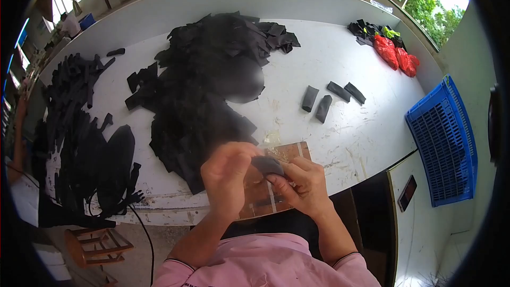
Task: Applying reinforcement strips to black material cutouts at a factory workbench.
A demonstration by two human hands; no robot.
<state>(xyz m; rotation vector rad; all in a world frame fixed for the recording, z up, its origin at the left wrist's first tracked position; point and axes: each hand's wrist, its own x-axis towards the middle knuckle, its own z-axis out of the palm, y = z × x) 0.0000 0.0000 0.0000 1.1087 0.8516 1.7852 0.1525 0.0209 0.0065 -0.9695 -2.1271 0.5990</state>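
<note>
Both of my hands meet over a brown board at the table's near edge, working on a small black fabric piece that looks folded or rolled. My right hand pinches its right end, thumb below and fingers above. At the left end, my left hand is closed against the piece, its fingertips partly hidden. The brown board has pale strips of tape across it. To the right of the hands lie several short, rolled black pieces. A big heap of flat black fabric pieces spreads over the table's middle.
Long black strips are piled at the left, with a dark cable hanging off the edge. Red plastic bags sit at the far right. A blue crate and a phone are to the right. A wooden stool stands below left.
</note>
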